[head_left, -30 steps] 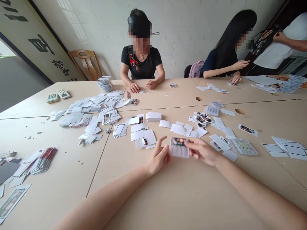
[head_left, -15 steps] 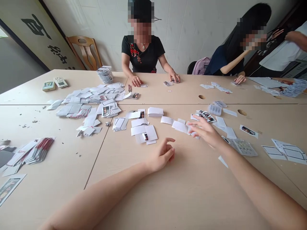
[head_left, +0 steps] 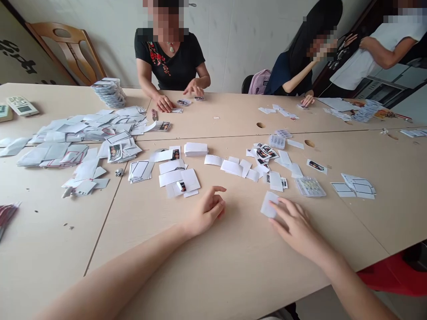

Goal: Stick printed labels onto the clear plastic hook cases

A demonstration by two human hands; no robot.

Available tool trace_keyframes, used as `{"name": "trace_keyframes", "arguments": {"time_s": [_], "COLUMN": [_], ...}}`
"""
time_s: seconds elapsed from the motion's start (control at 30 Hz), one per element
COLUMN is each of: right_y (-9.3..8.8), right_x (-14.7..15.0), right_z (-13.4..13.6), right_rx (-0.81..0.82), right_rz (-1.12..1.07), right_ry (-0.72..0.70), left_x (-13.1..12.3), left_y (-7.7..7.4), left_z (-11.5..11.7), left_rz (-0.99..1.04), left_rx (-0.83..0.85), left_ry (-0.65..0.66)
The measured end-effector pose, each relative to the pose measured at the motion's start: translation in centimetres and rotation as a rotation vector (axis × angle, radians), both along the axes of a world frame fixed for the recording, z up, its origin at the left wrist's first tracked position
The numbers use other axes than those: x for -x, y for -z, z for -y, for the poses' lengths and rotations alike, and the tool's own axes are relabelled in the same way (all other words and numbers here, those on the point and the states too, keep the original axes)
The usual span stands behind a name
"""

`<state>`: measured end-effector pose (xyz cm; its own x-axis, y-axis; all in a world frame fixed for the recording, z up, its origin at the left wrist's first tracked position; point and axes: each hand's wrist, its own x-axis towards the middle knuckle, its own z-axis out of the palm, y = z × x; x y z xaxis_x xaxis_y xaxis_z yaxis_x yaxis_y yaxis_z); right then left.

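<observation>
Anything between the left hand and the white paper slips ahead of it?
Nothing visible. Only bare tabletop lies between the left hand and the white paper slips.

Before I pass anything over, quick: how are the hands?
Left hand: open, loosely curled, holding nothing.
Right hand: open, fingertips resting on a white paper slip, not gripping it.

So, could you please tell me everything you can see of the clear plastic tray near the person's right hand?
The clear plastic blister tray is a flat, roughly rectangular sheet moulded into rows of small pockets; what fills them is too small to tell. It lies flat on the pale wood-look table, to the right of the right hand, which does not touch it.
</observation>
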<state>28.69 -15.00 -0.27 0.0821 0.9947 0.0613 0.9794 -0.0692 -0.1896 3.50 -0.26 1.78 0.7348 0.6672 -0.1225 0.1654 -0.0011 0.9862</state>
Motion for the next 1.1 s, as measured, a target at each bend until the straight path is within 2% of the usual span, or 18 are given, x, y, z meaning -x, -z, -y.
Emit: {"name": "trace_keyframes", "arguments": {"time_s": [0.07, 0.13, 0.2, 0.27, 0.33, 0.37, 0.53, 0.63, 0.7, 0.77, 0.8, 0.9, 1.0, 1.07, 1.1], "right_y": [-0.6, -1.0, -0.9, -0.5, 0.0, 0.2, 0.2, -1.0, -2.1, -3.0, -3.3, -3.0, -1.9, -1.7, -1.9], "right_x": [1.0, 0.2, -2.1, -5.3, -8.3, -9.6, -12.8, -13.1, -12.2, -9.8, -7.9, -0.9, 4.8, 5.7, 5.2], "right_z": [-0.8, -1.9, -2.9, -3.7, -4.2, -4.3, -4.4, -4.2, -4.0, -3.9, -3.9, -3.9, -4.6, -6.4, -7.8], "right_rx": [0.041, -0.003, -0.137, -0.21, -0.135, -0.079, 0.02, 0.019, -0.039, -0.134, -0.165, -0.203, -0.19, -0.219, -0.254], "right_rz": [-0.044, -0.039, 0.027, 0.093, 0.067, 0.03, -0.074, -0.094, -0.095, -0.129, -0.179, -0.265, -0.179, -0.092, -0.064], "right_ry": [-0.083, -0.06, 0.14, 0.454, 0.669, 0.71, 0.738, 0.714, 0.702, 0.639, 0.562, 0.164, -0.168, -0.282, -0.285], "left_x": [0.0, 0.1, 0.2, 0.2, 0.2, 0.2, 0.2, 0.1, 0.1, 0.1, 0.2, 0.3, 0.5, 0.6, 0.6], "left_y": [0.1, 0.3, 0.4, 0.5, 0.5, 0.5, 0.7, 0.9, 1.1, 1.3, 1.3, 1.5, 1.4, 1.2, 1.2], "left_z": [-0.1, -0.3, -0.4, -0.4, -0.4, -0.4, -0.4, -0.4, -0.3, -0.2, -0.1, 0.1, 0.2, 0.3, 0.3], "left_rz": [-0.003, -0.011, -0.024, -0.031, -0.031, -0.03, -0.018, -0.02, -0.001, 0.029, 0.037, 0.004, -0.042, -0.05, -0.057], "left_rx": [0.003, 0.002, 0.001, 0.0, 0.0, 0.001, 0.0, -0.005, -0.032, -0.116, -0.181, -0.388, -0.47, -0.461, -0.443], "left_ry": [0.026, 0.036, 0.041, 0.049, 0.057, 0.061, 0.059, 0.056, 0.034, -0.026, -0.065, -0.158, -0.157, -0.113, -0.083]}}
